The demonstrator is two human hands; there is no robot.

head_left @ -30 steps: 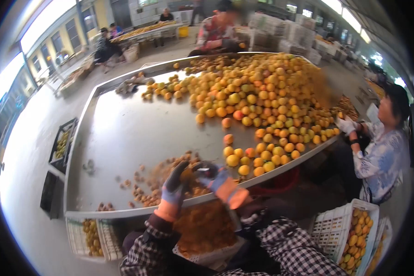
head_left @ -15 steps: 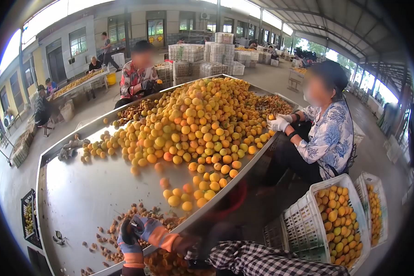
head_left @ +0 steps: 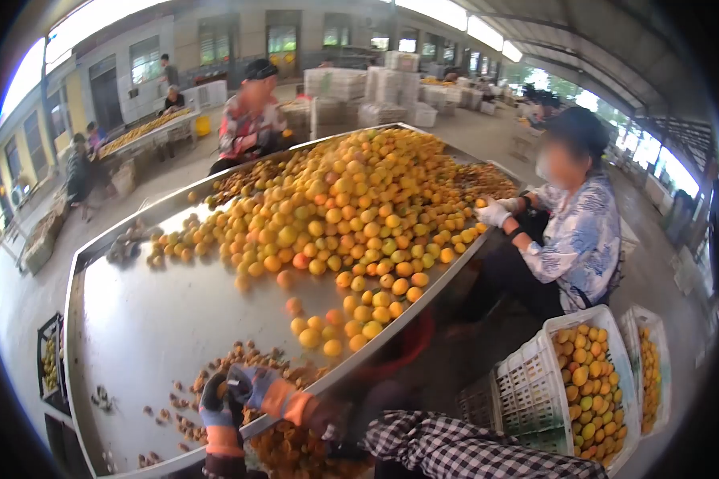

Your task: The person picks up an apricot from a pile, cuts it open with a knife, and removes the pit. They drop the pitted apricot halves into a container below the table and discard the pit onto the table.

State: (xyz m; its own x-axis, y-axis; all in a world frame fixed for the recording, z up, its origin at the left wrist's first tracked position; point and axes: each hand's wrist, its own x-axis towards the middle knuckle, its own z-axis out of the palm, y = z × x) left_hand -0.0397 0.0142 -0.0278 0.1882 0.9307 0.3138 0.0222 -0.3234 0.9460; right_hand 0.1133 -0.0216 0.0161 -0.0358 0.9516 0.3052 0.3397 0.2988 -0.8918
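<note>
My left hand (head_left: 218, 417), in a grey and orange glove with dark fingertips, is curled at the near edge of the metal table (head_left: 136, 319). Close against it, my right hand (head_left: 265, 391) in a matching glove has its fingers bent inward. Whatever lies between the two is hidden by the gloves. Beside and beyond them are scattered brown apricot stones (head_left: 185, 429). Below the table edge, under my right forearm, a heap of orange-brown apricot pieces (head_left: 303, 451) shows. Farther up the table rises a large pile of whole apricots (head_left: 335, 199), with loose ones nearer me.
A co-worker in a blue-patterned shirt (head_left: 571, 239) sits along the right side; another in a red-patterned top (head_left: 248, 128) is at the far left. White crates of apricots (head_left: 527, 391) stand on the floor at right. A grey cloth-like bundle (head_left: 128, 242) lies on the table's left.
The view has shifted slightly, and my hands stay together at the table edge. The far co-worker's hands are lower, and the one at right has a glove near the fruit still.
</note>
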